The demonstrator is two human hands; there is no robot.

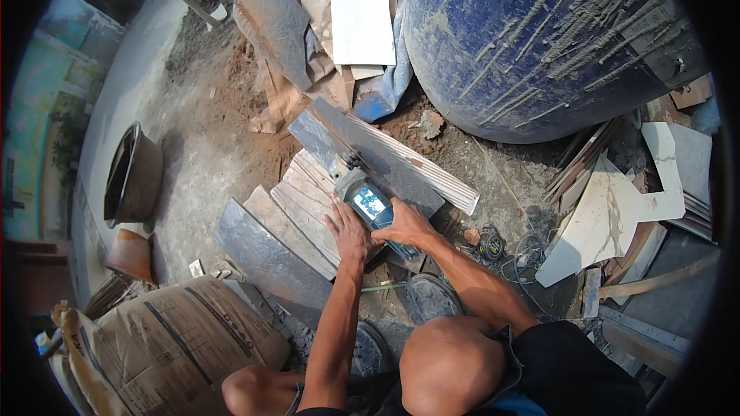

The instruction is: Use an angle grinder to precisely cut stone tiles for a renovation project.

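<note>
Bare knee point(453, 366), rounded, bottom centre of frame. Angle grinder point(368, 204), blue housing, grey metal head, shiny label too glared to read; frame centre, above a dark, flat slab point(316, 125). Right hand point(408, 225): closed around the housing. Left hand point(351, 233): fingers nearly straight, slightly spread, at the grinder's left side; cannot tell whether it grips. Paper sack point(173, 343), brown, creased, dark-striped, printed; lower left. Barrel point(532, 31), blue, curved, grey-crusted; upper right. Tile point(362, 15), white, smooth, straight-sided; upper centre.
</note>
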